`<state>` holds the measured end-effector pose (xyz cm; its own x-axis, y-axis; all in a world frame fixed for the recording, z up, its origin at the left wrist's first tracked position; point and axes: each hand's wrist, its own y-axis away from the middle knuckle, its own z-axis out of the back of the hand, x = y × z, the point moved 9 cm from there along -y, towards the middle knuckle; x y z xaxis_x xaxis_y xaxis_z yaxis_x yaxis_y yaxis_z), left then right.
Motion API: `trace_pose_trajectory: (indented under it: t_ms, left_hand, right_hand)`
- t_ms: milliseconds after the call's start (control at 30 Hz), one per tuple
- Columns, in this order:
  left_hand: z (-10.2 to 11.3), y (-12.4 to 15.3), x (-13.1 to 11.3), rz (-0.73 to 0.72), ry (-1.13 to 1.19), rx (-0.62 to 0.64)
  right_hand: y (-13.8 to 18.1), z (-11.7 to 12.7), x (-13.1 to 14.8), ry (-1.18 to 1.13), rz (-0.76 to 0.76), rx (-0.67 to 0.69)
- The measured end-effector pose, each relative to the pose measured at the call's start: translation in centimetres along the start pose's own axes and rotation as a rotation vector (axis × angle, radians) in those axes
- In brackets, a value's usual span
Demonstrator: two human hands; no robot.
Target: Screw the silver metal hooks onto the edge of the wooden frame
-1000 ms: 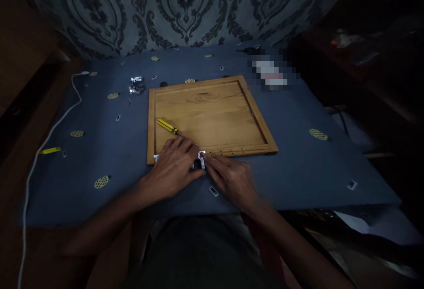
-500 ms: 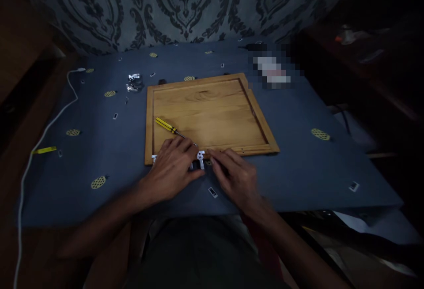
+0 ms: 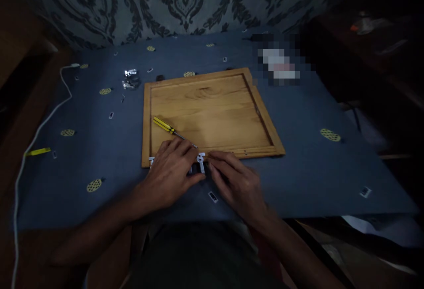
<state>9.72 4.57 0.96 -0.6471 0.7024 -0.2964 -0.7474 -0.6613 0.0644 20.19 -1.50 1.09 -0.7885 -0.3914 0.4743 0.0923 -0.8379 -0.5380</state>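
Observation:
A framed wooden cabinet door (image 3: 225, 112) lies flat in front of me. My left hand (image 3: 174, 165) rests palm down over its near edge, fingers curled and thumb against a silver metal hinge (image 3: 200, 161). Further left on that edge, another metal piece (image 3: 151, 161) shows partly from behind the hand. Just right of the hinge, my right hand (image 3: 240, 181) has thumb and fingers pinched together at the door's edge; whatever sits between the fingertips is too small to make out. A yellow-handled screwdriver (image 3: 164, 125) lies on the door, its tip close to my left fingers.
A blue cloth with pineapple prints (image 3: 298, 178) covers the table. Loose metal hinges (image 3: 131, 79) lie behind the door to the left. A white cable (image 3: 46, 119) runs down the left side near a yellow object (image 3: 39, 152). A blurred-out item (image 3: 280, 64) is at back right.
The view has shifted slightly, nearer to the table. Both hands keep about the same place at the hinge, and the screwdriver lies as before.

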Motion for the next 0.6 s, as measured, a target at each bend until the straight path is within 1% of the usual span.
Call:
trace_pose_trajectory:
  t_ms: [333, 600]
  left_hand:
    - [-0.11, 0.11, 0.01, -0.003, 0.024, -0.020]
    - [0.07, 0.17, -0.10, -0.002, 0.026, -0.022]
  right_hand:
    - [0.16, -0.42, -0.08, -0.032, -0.005, 0.068]
    - [-0.05, 0.05, 0.28, -0.072, 0.009, 0.054]
